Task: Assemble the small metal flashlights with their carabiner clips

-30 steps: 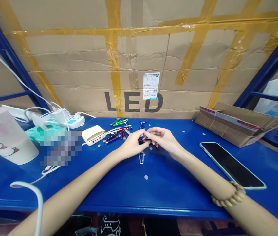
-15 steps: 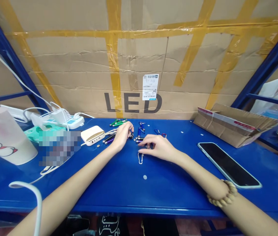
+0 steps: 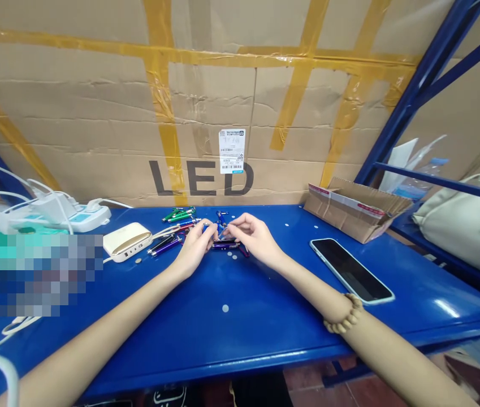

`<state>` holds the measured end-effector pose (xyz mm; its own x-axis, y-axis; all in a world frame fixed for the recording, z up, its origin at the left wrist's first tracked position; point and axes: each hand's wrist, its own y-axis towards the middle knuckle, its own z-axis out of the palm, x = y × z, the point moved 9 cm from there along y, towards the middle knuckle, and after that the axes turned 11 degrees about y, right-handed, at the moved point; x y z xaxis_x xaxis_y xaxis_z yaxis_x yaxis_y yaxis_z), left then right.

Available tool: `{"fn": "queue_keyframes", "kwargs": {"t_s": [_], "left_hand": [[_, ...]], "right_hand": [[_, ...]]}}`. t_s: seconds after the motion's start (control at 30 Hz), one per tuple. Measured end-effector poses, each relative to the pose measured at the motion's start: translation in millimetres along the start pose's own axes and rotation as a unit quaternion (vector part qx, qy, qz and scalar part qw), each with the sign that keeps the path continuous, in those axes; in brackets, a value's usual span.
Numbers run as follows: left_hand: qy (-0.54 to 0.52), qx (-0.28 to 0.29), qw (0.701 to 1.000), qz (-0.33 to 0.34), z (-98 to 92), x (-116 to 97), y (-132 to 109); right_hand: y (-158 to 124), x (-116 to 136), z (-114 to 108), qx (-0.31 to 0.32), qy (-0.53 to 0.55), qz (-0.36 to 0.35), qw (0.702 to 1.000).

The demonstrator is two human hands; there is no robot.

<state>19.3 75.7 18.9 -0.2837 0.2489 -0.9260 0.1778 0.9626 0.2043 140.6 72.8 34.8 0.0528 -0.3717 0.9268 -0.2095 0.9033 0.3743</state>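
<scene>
My left hand (image 3: 196,247) is closed in a pinch above the middle of the blue shelf. Facing it, fingertips close by, my right hand (image 3: 255,242) is pinched too. Whatever small thing lies between the fingertips is too hidden to name. Just under the hands is a dark purple metal tube (image 3: 225,246), partly covered. Slim green metal tubes (image 3: 182,215) lie in a pile behind my left hand. Purple and black tubes (image 3: 165,246) rest left of it. A small blue metal piece (image 3: 221,217) sits behind the fingertips.
A cream power bank (image 3: 127,240) with a cable lies to the left, near a white power strip (image 3: 89,217). On the right are a phone (image 3: 352,271) and an open cardboard box (image 3: 354,209). A large taped carton (image 3: 108,124) stands behind the blue shelf (image 3: 240,339).
The view has turned to the right. My hands have come together at the fingertips. The silver carabiner clip that hung below my right hand is out of sight.
</scene>
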Motion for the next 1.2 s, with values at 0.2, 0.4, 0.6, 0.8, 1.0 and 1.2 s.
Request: {"fn": "queue_keyframes", "kwargs": {"t_s": [0.2,0.4,0.6,0.8,1.0,1.2], "left_hand": [[-0.021,0.027,0.999,-0.012,7.7,2.9,-2.2],[-0.038,0.056,0.998,-0.003,14.6,-4.3,-4.3],[-0.050,0.067,0.996,-0.009,19.0,-3.9,-6.2],[-0.075,0.058,0.995,-0.011,13.0,-0.2,-2.3],[-0.111,0.032,0.993,-0.007,6.4,-0.7,-0.5],[-0.145,0.037,0.989,-0.012,9.9,2.0,-0.6]], "right_hand": [[5.0,-3.0,-6.4,-0.008,0.036,0.013,0.999],[-2.6,5.3,12.5,0.088,-0.028,-0.010,0.996],[-4.4,9.3,13.6,0.093,-0.079,-0.030,0.992],[-1.1,16.7,7.8,0.082,-0.088,-0.066,0.991],[-5.1,34.4,9.7,0.091,-0.212,-0.190,0.954],[-11.8,37.8,16.0,0.115,-0.322,-0.246,0.907]]}}
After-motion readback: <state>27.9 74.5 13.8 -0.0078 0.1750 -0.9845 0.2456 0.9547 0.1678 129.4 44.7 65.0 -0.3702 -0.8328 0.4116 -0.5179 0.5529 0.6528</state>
